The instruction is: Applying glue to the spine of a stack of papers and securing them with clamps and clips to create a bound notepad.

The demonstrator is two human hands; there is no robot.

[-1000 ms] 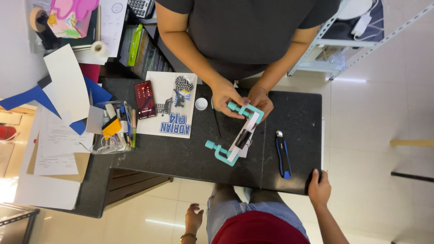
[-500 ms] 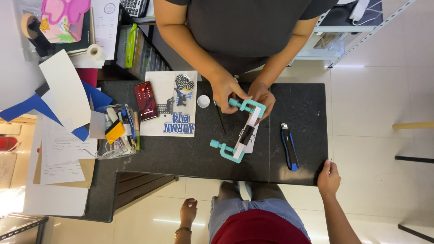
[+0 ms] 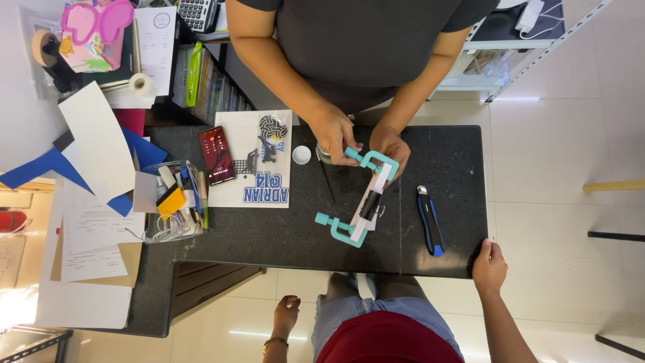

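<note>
**Hands idle at table edge, co-worker on clamp**

Right hand [image 3: 489,265] resting on near edge of the table [image 3: 443,154], fingers loose, gripping nothing; blue utility knife [image 3: 430,220] nearest, just beside it, untouched (grasping it would mean lifting off the edge first). Left hand [image 3: 287,314] hanging below table level, fingers slack, empty. Teal clamp [image 3: 341,232] mid-table, far end pinched by co-worker's hands [image 3: 336,134]. Clear tray [image 3: 149,225] at left: pens, cables, yellow piece.

Person seen from above: red top [image 3: 388,344] over faded blue denim shorts [image 3: 346,310]. Both forearms are unsleeved. A thin gold-coloured bracelet [image 3: 274,343] circles the wrist below the left hand [image 3: 287,314]; the right hand [image 3: 489,267] is bare.
</note>
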